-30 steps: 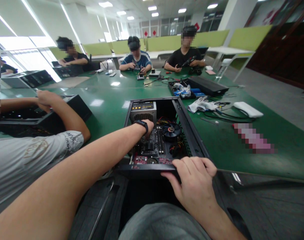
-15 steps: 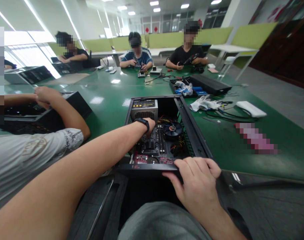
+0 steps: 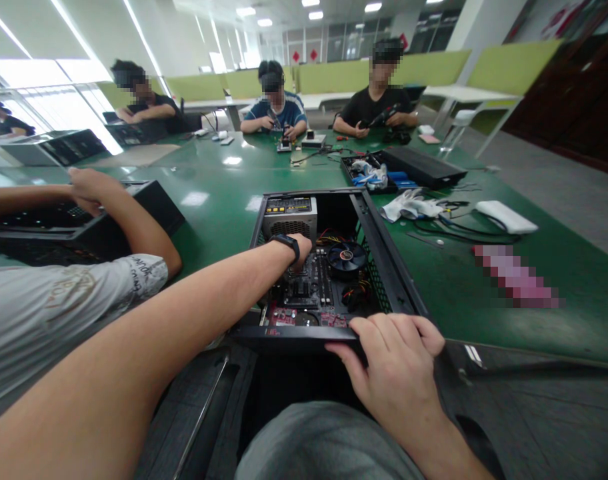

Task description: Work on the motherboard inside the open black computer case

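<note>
The right hand [image 3: 391,353] grasps the near rim of the open computer case [image 3: 309,335], fingers over the top and thumb below. The left hand [image 3: 303,245] reaches down inside, just beside the power supply [image 3: 300,223]; its fingertips are hidden, so whether they pinch, press or hold anything cannot be told.

For careful work in there, the right hand's grip seems best used to steady the case without bearing down on the rim. The left hand would do well to move by small finger motions, with light, straight pressure, since a sideways push could strain the circuit board [image 3: 304,287] under it. Its wristband [image 3: 289,243] could catch on an edge or wire, so the wrist is better raised clear. The fan [image 3: 347,257] and the loose wires [image 3: 355,292] make poor places to lean. A slight tilt of the forearm might open the view that the hand now blocks.

The case lies with its open side up, at the near edge of the desk [image 3: 549,280], between and around the two hands: the left inside it, the right on its near right corner. Farther out, towards the desk's right edge, lie a pair of gloves [image 3: 409,205] and a white pouch [image 3: 509,217].
</note>
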Demonstrator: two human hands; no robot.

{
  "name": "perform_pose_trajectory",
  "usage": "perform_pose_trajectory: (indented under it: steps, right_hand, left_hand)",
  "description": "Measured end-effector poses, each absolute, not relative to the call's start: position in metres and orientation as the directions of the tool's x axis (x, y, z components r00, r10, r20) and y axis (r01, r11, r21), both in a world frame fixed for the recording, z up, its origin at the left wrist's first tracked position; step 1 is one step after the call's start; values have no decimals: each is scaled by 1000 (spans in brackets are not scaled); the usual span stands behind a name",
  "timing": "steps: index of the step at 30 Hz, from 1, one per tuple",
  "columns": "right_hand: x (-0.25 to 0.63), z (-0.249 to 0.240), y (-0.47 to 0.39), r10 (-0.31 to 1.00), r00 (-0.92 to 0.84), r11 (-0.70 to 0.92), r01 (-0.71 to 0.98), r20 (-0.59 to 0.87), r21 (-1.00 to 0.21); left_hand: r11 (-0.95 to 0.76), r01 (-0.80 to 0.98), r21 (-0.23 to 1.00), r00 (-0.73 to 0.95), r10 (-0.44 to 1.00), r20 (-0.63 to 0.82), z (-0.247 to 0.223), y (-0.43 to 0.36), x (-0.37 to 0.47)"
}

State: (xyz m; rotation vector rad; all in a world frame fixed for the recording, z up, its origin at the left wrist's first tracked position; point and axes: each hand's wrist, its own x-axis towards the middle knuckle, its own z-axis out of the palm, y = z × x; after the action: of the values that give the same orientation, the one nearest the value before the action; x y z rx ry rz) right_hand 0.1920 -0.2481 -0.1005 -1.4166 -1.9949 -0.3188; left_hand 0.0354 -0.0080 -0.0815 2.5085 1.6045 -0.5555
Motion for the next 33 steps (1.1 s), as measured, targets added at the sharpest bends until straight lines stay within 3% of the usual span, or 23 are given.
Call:
perform_pose_trajectory:
  steps: [11,17,24,33]
  right_hand:
    - [191,-99,-248,750,-197,384,907,631,-174]
    - [192,-98,-248,747,-198,387,906,634,-174]
    - [192,-97,-248,746,-201,385,908,635,-166]
    - [191,-99,-248,749,-198,382,909,632,-168]
  left_hand:
    - [-489,860,-146,398,822,-408,-83,-6,36]
    - [-477,872,-110,400,824,-402,-81,-8,37]
    - [-560,799,-222,408,774,-485,-74,-11,40]
    - [-561,805,-195,425,773,-471,-74,-13,40]
